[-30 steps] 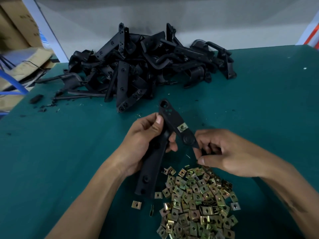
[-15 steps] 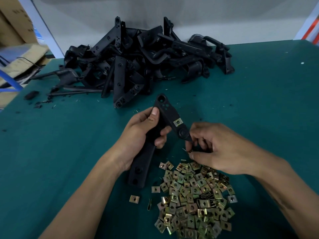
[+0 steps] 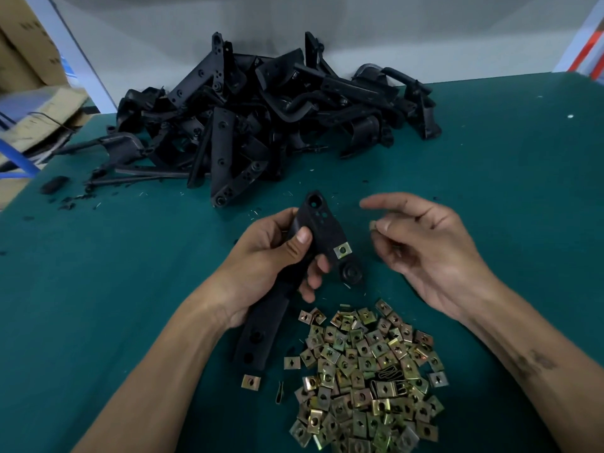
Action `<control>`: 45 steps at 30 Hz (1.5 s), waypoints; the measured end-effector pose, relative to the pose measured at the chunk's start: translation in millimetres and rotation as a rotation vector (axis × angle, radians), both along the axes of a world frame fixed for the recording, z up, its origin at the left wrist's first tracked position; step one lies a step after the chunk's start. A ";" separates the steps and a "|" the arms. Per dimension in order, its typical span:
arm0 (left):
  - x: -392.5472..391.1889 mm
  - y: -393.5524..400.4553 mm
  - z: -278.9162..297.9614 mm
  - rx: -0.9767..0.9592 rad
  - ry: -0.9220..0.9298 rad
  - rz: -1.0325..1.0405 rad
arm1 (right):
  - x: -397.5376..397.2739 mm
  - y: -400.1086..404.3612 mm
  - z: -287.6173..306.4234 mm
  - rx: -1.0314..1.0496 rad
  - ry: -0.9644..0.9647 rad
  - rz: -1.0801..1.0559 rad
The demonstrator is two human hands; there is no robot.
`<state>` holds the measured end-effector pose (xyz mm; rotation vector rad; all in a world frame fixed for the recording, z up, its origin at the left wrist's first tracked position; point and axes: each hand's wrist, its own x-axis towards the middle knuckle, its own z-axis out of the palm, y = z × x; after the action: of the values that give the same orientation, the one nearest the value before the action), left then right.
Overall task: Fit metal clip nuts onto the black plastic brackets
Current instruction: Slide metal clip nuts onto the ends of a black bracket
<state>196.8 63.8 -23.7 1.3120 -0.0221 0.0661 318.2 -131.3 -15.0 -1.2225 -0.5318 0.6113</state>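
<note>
My left hand (image 3: 277, 256) grips a long black plastic bracket (image 3: 318, 223) around its middle, tilted above the green table. One brass clip nut (image 3: 342, 250) sits fitted on the bracket's right edge, just above its round boss. My right hand (image 3: 425, 253) hovers to the right of the bracket, apart from it, palm turned inward. Its forefinger is stretched out, and its thumb and curled fingers pinch a small pale piece (image 3: 372, 225) that looks like a clip nut, mostly hidden. A heap of loose clip nuts (image 3: 366, 371) lies below both hands.
A big pile of black brackets (image 3: 261, 116) fills the back of the green table (image 3: 506, 191). Two stray nuts (image 3: 251, 381) lie left of the heap. Black plastic scraps (image 3: 54, 185) dot the far left. Cardboard boxes (image 3: 23, 44) stand beyond the left edge.
My right hand has lifted from the top of the nut heap and drawn away to the right of the bracket. My left hand has kept hold of the bracket and raised it slightly.
</note>
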 end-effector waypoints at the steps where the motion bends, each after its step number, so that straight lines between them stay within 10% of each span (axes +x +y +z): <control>1: -0.2 0.1 0.0 -0.018 0.005 -0.027 | -0.9 1.2 -0.1 0.012 0.037 0.015; 45: 7.3 -5.5 -0.9 0.055 0.097 -0.090 | -13.7 14.5 6.6 0.110 0.221 -0.009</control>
<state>204.0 58.3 -24.6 1.3661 -0.0004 -0.0756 304.4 -116.9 -8.4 -1.0382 -0.3685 0.6908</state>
